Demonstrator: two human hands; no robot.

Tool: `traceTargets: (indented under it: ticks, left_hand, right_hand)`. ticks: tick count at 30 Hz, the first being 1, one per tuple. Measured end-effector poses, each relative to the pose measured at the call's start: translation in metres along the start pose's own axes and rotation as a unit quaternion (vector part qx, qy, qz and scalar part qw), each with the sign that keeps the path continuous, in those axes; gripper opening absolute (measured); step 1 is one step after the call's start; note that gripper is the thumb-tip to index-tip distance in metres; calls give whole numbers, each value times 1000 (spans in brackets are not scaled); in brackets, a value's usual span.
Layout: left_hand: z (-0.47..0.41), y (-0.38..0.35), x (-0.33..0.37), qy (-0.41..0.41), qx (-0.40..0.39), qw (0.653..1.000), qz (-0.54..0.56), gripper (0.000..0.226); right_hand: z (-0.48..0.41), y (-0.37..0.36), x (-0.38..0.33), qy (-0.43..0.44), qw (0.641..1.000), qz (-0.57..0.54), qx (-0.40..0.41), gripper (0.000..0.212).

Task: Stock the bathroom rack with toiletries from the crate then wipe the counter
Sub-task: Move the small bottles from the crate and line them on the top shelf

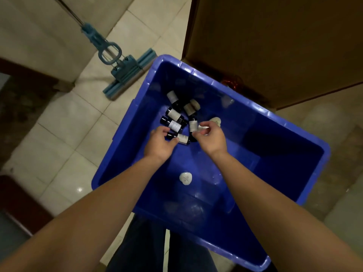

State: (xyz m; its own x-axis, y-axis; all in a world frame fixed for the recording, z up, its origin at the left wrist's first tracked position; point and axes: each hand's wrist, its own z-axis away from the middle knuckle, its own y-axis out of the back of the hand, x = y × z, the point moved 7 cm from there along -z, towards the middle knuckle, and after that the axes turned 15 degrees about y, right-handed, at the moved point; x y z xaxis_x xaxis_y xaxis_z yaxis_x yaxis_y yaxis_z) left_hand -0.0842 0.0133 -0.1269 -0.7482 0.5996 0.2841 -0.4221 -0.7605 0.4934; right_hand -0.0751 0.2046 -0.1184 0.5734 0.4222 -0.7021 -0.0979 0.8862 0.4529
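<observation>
A large blue crate (275, 134) stands on the tiled floor below me. Several small dark bottles with white labels (173, 113) lie in a heap at its far left part. My left hand (160, 144) reaches into the crate and its fingers curl round one dark bottle (181, 138) lying at the near edge of the heap. My right hand (209, 137) pinches a small white item (203, 127) beside another dark bottle (192, 124). A round white piece (185, 178) lies alone on the crate floor nearer to me, and another pale round piece (216, 121) lies just beyond my right hand.
A blue sponge mop (127, 72) leans on the floor to the crate's far left. A brown wooden door or cabinet (275, 46) rises behind the crate on the right. Dark wooden edges border the tiles at the left. My legs stand at the crate's near rim.
</observation>
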Motion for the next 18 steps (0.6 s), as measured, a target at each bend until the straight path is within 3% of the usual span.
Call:
traceTargets:
  ticks: [7, 12, 18]
  left_hand:
    - [-21, -1, 2, 31, 56, 995, 70, 62]
    - [-27, 3, 11, 40, 77, 994, 61, 75]
    - [-35, 1, 25, 48, 83, 995, 1, 67]
  right_hand:
    - [-33, -23, -13, 69, 997, 27, -21, 24]
    - [-49, -26, -20, 78, 995, 63, -11, 24]
    - [-65, -24, -34, 118, 985, 124, -15, 27]
